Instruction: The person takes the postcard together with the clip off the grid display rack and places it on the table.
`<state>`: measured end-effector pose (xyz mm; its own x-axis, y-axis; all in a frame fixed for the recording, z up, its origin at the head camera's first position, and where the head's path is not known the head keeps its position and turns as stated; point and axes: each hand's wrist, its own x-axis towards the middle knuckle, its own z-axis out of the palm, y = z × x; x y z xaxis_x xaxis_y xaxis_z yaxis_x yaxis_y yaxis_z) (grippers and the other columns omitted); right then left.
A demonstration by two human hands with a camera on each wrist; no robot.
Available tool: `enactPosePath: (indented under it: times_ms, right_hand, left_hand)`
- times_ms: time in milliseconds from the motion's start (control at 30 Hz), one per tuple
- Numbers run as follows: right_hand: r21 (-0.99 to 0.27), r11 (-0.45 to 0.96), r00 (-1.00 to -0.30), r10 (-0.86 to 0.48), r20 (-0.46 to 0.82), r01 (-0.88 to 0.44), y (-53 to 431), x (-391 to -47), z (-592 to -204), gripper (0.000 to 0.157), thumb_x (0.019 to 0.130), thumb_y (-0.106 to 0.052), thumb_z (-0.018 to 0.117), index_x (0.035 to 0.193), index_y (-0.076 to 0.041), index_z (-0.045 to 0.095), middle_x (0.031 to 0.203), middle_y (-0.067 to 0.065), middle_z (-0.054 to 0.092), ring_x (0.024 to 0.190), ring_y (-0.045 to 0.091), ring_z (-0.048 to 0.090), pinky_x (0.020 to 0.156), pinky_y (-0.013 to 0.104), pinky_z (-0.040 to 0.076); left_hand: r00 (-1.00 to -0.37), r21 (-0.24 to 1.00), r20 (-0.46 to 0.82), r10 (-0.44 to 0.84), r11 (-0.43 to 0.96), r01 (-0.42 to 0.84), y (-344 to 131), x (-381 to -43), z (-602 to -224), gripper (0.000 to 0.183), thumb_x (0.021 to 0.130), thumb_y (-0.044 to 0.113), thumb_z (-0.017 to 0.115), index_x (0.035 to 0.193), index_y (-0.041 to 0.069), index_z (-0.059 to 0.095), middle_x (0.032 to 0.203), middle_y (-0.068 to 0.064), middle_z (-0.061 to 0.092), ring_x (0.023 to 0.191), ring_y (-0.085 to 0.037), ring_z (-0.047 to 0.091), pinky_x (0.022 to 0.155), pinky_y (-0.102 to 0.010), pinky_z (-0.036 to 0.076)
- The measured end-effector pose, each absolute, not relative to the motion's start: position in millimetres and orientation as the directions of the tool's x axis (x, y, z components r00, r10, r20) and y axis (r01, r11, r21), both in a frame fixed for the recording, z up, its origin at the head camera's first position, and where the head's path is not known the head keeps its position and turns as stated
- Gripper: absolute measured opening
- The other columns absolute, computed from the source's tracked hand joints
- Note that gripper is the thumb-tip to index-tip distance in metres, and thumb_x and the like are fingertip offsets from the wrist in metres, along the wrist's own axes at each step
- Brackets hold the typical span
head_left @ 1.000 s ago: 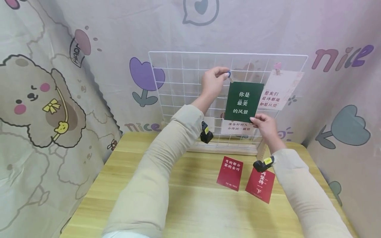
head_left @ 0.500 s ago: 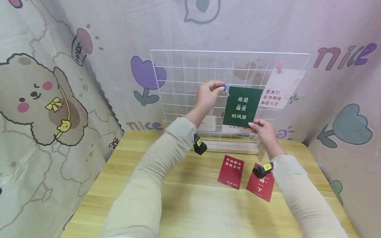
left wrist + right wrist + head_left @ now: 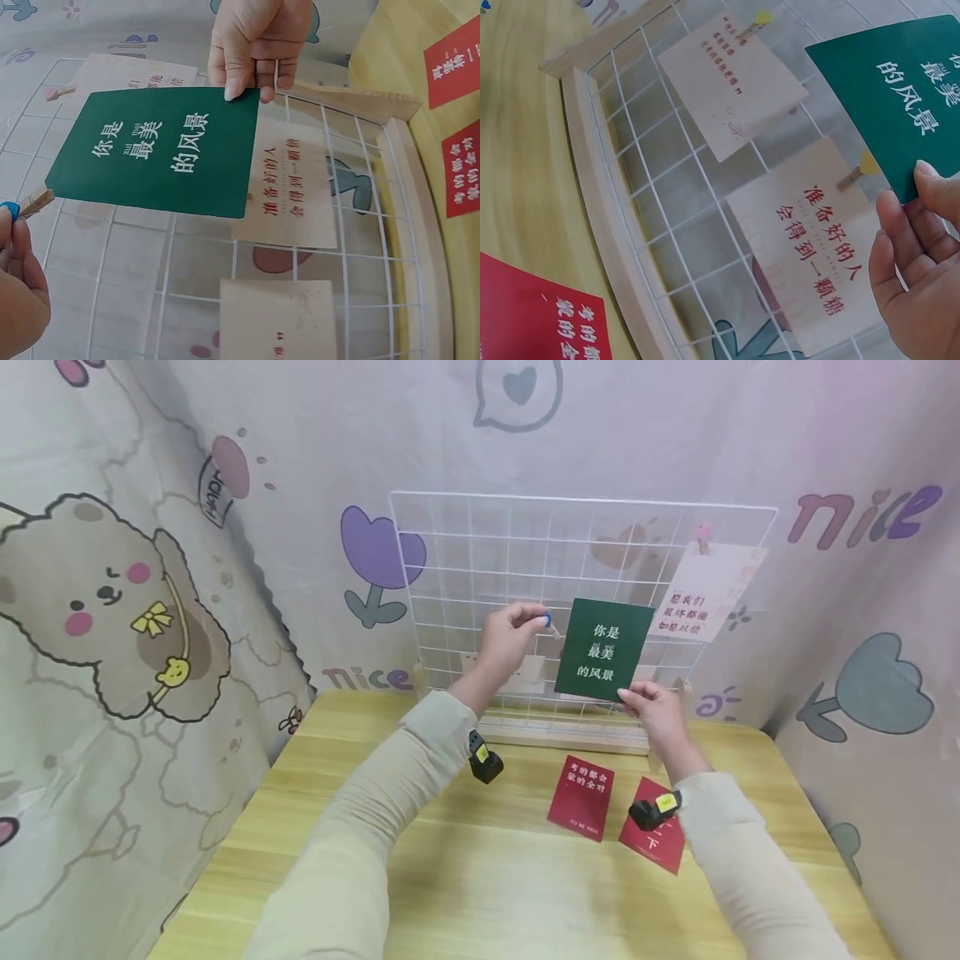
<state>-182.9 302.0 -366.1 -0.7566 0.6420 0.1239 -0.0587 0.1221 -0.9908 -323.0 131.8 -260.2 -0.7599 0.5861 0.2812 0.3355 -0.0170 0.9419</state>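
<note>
Wood-grain table (image 3: 480, 877): two red cards (image 3: 581, 802) (white print), wooden grid base (image 3: 570, 739).

The green card (image 3: 604, 651) read “你是最美的风景”; the left red card (image 3: 581, 799), “考的都会蒙的全对” — “TO BE NO.1”; the right red card (image 3: 654, 843), “再坚持一下”; the middle pale card (image 3: 806, 251), “准备好的人会得到一颗糖”; the upper pale card (image 3: 714, 587), “愿我们最终都能如愿以偿” — and the backdrop (image 3: 630, 443), “nice”.
</note>
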Motion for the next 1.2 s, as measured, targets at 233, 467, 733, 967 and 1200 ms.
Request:
enactPosePath:
  times_ms: [233,467,733,967,1200]
  right_hand:
    - [-0.99,0.137,-0.755,0.646,0.109,-0.025,293.7,-180.5,-380.0,0.006,0.081,-0.01,0.06,0.082,-0.004,0.058,0.073,-0.007,0.056,0.066,0.004,0.056,0.064,0.018,0.047]
    - [-0.99,0.139,-0.758,0.647,0.084,0.008,286.0,-179.1,-387.5,0.007,0.081,-0.009,0.059,0.082,-0.003,0.056,0.072,-0.007,0.056,0.066,0.005,0.056,0.068,0.022,0.048]
    - [-0.995,0.102,-0.77,0.636,0.052,0.017,278.4,-180.5,-400.1,0.006,0.08,-0.007,0.059,0.083,-0.003,0.056,0.07,-0.007,0.057,0.067,0.006,0.057,0.065,0.02,0.048]
    - [-0.995,0.087,-0.785,0.62,0.022,0.041,270.9,-179.1,-412.0,0.005,0.082,-0.007,0.058,0.082,-0.002,0.057,0.071,-0.007,0.054,0.064,0.003,0.053,0.064,0.02,0.047]
    - [-0.997,0.048,-0.786,0.618,-0.02,0.063,261.6,-177.4,-423.9,0.009,0.081,-0.004,0.057,0.086,0.003,0.058,0.07,-0.007,0.056,0.065,0.006,0.056,0.064,0.021,0.047]
  left_hand:
    - [-0.783,0.95,0.233,0.577,0.036,0.309,120.4,-320.0,-280.2,0.014,0.082,0.014,0.058,0.095,0.007,0.062,0.088,0.0,0.058,0.077,-0.011,0.049,0.062,-0.018,0.041]
    - [-0.808,0.959,0.209,0.551,0.046,0.28,111.7,-321.6,-296.5,0.013,0.082,0.01,0.059,0.093,0.005,0.061,0.089,-0.003,0.058,0.078,-0.012,0.05,0.066,-0.019,0.044]
    - [-0.815,0.974,0.157,0.557,0.047,0.22,99.4,-321.8,-309.8,0.013,0.083,0.007,0.056,0.095,0.002,0.059,0.091,-0.007,0.054,0.081,-0.015,0.05,0.072,-0.025,0.045]
    - [-0.835,0.977,0.125,0.535,0.081,0.198,86.3,-322.9,-326.7,0.014,0.083,0.007,0.056,0.096,0.002,0.059,0.092,-0.006,0.055,0.084,-0.017,0.051,0.075,-0.027,0.045]
    - [-0.87,0.983,0.043,0.491,0.135,0.125,73.4,-322.9,-347.3,0.015,0.083,0.009,0.056,0.097,0.004,0.059,0.091,-0.005,0.057,0.089,-0.022,0.052,0.079,-0.03,0.044]
